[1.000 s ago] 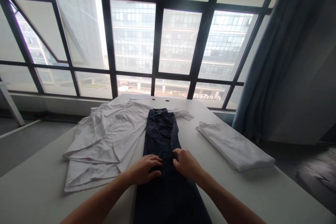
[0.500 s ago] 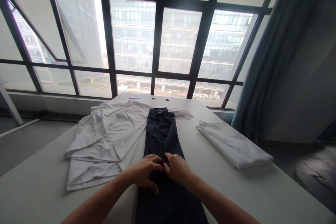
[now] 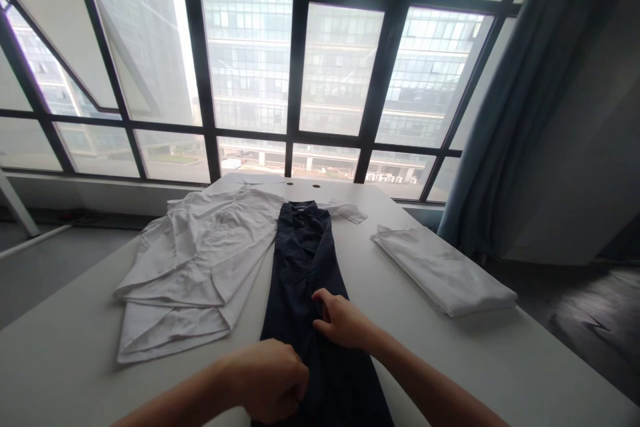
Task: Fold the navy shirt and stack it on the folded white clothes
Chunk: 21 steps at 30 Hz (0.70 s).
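A dark navy shirt lies lengthwise in a narrow folded strip, its collar toward the window. My left hand is over the lower left part of this shirt. Its fingers are curled in, and the fingertips are hidden, so whether cloth is between them does not show. Farther up, my right hand touches the shirt near its right side, thumb and forefinger apart. Left of the navy shirt a white shirt is spread out with wrinkles, and one white sleeve shows beyond the navy shirt's right side.
A folded white garment rests near the right edge of the white table. Two dark round holes are at the table's far end. Behind stands a large window with dark frames; a blue-grey curtain hangs at the right.
My left hand has moved down and left along the navy shirt, toward me, and its fingers have curled in. My right hand has shifted slightly, still on the shirt.
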Each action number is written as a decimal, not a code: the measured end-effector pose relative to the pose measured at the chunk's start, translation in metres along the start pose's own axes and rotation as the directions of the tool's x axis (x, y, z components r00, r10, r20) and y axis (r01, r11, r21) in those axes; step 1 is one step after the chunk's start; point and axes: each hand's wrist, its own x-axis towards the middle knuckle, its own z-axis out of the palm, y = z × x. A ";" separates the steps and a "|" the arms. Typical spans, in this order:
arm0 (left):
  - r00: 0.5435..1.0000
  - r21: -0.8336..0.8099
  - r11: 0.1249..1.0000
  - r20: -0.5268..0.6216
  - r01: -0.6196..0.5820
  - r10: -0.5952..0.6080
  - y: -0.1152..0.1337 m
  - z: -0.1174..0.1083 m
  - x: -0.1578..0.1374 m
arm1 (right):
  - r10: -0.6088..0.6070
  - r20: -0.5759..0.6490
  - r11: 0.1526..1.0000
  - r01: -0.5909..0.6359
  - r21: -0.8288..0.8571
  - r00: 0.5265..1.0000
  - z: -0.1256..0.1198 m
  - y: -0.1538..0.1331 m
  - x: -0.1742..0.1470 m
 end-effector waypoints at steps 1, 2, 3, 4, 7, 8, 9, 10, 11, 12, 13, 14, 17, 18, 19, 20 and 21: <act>1.000 -0.034 0.999 -0.009 -0.016 0.015 -0.003 -0.003 -0.002 | 0.000 -0.015 1.000 0.001 0.029 1.000 0.001 0.000 0.001; 0.999 -0.072 0.997 -0.018 -0.031 0.030 -0.005 -0.004 -0.003 | 0.004 -0.033 0.998 -0.002 0.058 0.999 0.002 -0.001 0.002; 0.999 -0.109 0.993 -0.021 -0.043 0.040 -0.008 -0.004 -0.004 | 0.013 -0.052 0.996 -0.008 0.086 0.999 0.003 -0.001 0.003; 0.999 -0.134 0.990 -0.016 -0.050 0.048 -0.010 -0.003 -0.004 | 0.024 -0.066 0.993 -0.017 0.114 0.998 0.005 -0.003 0.004; 0.998 -0.129 0.991 0.036 -0.043 0.048 -0.016 0.005 -0.003 | 0.052 -0.063 0.982 -0.039 0.184 0.997 0.008 -0.008 0.006; 0.997 -0.129 0.991 0.056 -0.043 0.051 -0.018 0.007 -0.002 | 0.048 -0.048 0.979 -0.038 0.198 0.998 0.009 -0.011 0.006; 0.995 -0.150 0.988 0.077 -0.046 0.058 -0.020 0.008 -0.001 | 0.041 -0.029 0.979 -0.034 0.200 0.999 0.009 -0.014 0.005; 0.992 -0.197 0.979 0.104 -0.051 0.072 -0.023 0.007 0.000 | 0.027 -0.015 0.983 -0.024 0.182 1.000 0.008 -0.017 0.003; 0.988 -0.258 0.965 0.129 -0.053 0.089 -0.028 0.003 0.001 | 0.004 -0.013 0.990 -0.002 0.142 1.000 0.007 -0.019 0.002; 0.985 -0.313 0.949 0.142 -0.048 0.096 -0.033 -0.002 0.003 | -0.032 -0.022 0.996 0.034 0.083 0.999 0.006 -0.021 0.000; 0.988 -0.339 0.940 0.132 -0.033 0.083 -0.040 -0.009 0.007 | -0.085 -0.036 0.996 0.085 0.013 0.996 0.005 -0.022 -0.001; 0.995 -0.328 0.945 0.086 -0.014 0.044 -0.049 -0.016 0.012 | -0.154 -0.046 0.987 0.152 -0.058 0.987 0.004 -0.022 -0.002; 0.960 -0.126 0.989 -0.259 0.074 -0.105 -0.084 -0.036 0.038 | -0.361 -0.005 0.918 0.355 -0.177 0.932 0.006 -0.014 -0.001; 0.920 -0.059 0.992 -0.371 0.112 -0.126 -0.097 -0.040 0.049 | -0.395 0.028 0.901 0.394 -0.182 0.918 0.008 -0.010 0.000; 0.888 -0.011 0.988 -0.437 0.155 -0.144 -0.111 -0.043 0.060 | -0.411 0.062 0.892 0.416 -0.179 0.909 0.011 -0.005 0.002; 0.868 0.020 0.978 -0.465 0.207 -0.174 -0.125 -0.044 0.071 | -0.414 0.092 0.889 0.424 -0.173 0.906 0.013 -0.001 0.003; 0.863 0.038 0.965 -0.457 0.259 -0.213 -0.138 -0.044 0.082 | -0.408 0.119 0.890 0.424 -0.168 0.905 0.015 0.002 0.003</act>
